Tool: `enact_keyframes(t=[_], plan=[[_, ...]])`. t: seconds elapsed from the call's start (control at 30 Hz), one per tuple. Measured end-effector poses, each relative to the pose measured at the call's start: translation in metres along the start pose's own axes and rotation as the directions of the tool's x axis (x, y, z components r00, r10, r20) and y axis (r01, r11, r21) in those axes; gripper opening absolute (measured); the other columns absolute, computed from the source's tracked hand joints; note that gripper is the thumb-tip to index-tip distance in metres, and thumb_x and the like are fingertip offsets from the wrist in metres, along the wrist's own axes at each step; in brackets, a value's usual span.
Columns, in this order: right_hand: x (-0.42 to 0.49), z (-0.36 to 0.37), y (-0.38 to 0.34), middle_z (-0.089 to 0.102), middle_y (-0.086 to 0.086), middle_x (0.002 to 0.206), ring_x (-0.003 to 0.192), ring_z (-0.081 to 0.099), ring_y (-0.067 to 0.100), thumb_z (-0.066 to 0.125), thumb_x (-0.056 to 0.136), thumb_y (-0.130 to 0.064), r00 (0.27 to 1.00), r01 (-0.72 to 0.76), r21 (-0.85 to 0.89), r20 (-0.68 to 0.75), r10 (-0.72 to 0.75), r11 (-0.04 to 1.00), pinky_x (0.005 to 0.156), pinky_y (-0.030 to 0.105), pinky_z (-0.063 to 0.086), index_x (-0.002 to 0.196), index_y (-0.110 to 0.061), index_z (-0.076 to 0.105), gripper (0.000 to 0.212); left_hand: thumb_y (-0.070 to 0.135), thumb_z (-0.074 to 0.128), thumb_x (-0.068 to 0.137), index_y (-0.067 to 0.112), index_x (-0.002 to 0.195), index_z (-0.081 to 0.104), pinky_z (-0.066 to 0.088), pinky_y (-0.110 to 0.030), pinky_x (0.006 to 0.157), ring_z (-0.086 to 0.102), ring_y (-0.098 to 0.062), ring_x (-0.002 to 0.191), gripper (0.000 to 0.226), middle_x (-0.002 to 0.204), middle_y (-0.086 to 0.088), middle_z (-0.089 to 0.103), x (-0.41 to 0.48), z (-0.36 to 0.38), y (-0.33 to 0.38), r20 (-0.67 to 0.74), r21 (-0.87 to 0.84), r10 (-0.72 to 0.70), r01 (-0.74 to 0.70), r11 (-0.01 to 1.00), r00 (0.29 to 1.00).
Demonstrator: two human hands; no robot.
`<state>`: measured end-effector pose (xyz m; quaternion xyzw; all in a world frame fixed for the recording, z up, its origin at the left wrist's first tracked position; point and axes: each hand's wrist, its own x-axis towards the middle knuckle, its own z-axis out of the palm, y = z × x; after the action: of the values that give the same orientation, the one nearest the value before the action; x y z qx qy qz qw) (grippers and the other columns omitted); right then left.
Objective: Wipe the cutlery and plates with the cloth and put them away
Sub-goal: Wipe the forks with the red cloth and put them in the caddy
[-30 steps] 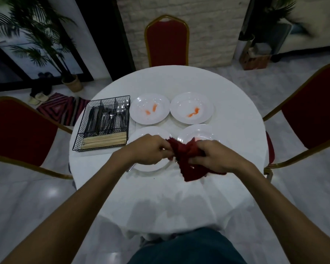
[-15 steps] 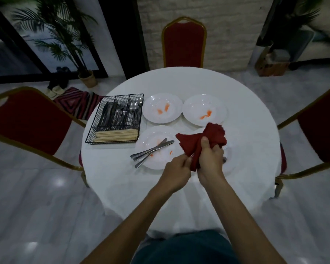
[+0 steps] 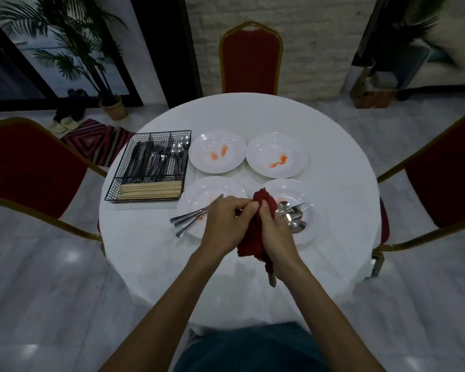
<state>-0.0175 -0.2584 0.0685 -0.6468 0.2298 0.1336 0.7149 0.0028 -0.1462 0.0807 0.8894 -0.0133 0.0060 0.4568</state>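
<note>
The cloth (image 3: 255,237) was matt red fabric, the plates (image 3: 217,151) glossy white, the cutlery (image 3: 293,213) shiny metal, the basket (image 3: 148,167) black wire.

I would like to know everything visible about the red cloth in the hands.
The red cloth is dark red soft fabric, crumpled into a long bunch. It is held above the near part of the white table. The right hand grips its middle; the left hand pinches its upper end. A metal handle sticks out below it, so it seems wrapped round a piece of cutlery.
</note>
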Motion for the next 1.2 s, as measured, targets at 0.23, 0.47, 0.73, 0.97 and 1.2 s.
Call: enact_keyframes(t=[0.23, 0.47, 0.73, 0.97, 1.2], plan=[[0.002, -0.017, -0.001, 0.074, 0.022, 0.099, 0.069, 0.069, 0.028, 0.05, 0.104, -0.044, 0.978, -0.025, -0.136, 0.203, 0.052, 0.99, 0.052, 0.03, 0.048, 0.111, -0.019, 0.061, 0.028, 0.033, 0.065, 0.096, 0.021, 0.073, 0.073, 0.051, -0.036, 0.072, 0.063, -0.013, 0.072, 0.027, 0.069, 0.006, 0.068, 0.021, -0.009, -0.014, -0.078, -0.007, -0.086, 0.086, 0.996, 0.993], [0.006, -0.015, -0.002, 0.072, 0.006, 0.109, 0.09, 0.074, 0.018, 0.059, 0.101, -0.04, 0.96, -0.025, -0.159, 0.272, 0.068, 0.987, 0.081, 0.041, 0.063, 0.125, -0.022, 0.062, 0.03, 0.028, 0.063, 0.097, 0.012, 0.069, 0.069, 0.043, -0.034, 0.062, 0.057, -0.018, 0.062, 0.033, 0.063, -0.004, 0.064, 0.034, -0.03, -0.024, -0.162, -0.079, -0.148, 0.137, 0.987, 0.976], [0.009, 0.001, -0.014, 0.072, 0.015, 0.088, 0.056, 0.065, 0.021, 0.055, 0.104, -0.036, 0.958, -0.086, -0.1, 0.265, 0.11, 0.991, 0.049, 0.027, 0.047, 0.12, -0.016, 0.058, 0.025, 0.032, 0.063, 0.095, 0.018, 0.071, 0.073, 0.052, -0.033, 0.065, 0.066, -0.014, 0.068, 0.029, 0.066, 0.005, 0.069, 0.051, -0.044, -0.029, -0.066, 0.055, -0.153, 0.156, 0.986, 0.986], [0.025, 0.026, -0.028, 0.072, 0.017, 0.08, 0.047, 0.062, 0.017, 0.055, 0.105, -0.032, 0.947, -0.09, -0.172, 0.289, 0.138, 0.981, 0.041, 0.023, 0.042, 0.115, -0.009, 0.061, 0.026, 0.024, 0.057, 0.098, 0.01, 0.077, 0.071, 0.054, -0.038, 0.069, 0.067, -0.022, 0.073, 0.028, 0.071, -0.005, 0.07, 0.063, -0.064, -0.045, -0.136, 0.032, -0.231, 0.237, 0.971, 0.964], [0.039, 0.071, -0.023, 0.07, 0.01, 0.074, 0.047, 0.062, 0.016, 0.054, 0.106, -0.032, 0.92, -0.107, -0.169, 0.357, 0.162, 0.98, 0.044, 0.024, 0.044, 0.115, -0.01, 0.059, 0.024, 0.021, 0.058, 0.098, 0.01, 0.079, 0.072, 0.048, -0.03, 0.066, 0.058, -0.013, 0.064, 0.025, 0.072, -0.003, 0.068, 0.091, -0.112, -0.079, -0.12, 0.161, -0.272, 0.289, 0.944, 0.955]])
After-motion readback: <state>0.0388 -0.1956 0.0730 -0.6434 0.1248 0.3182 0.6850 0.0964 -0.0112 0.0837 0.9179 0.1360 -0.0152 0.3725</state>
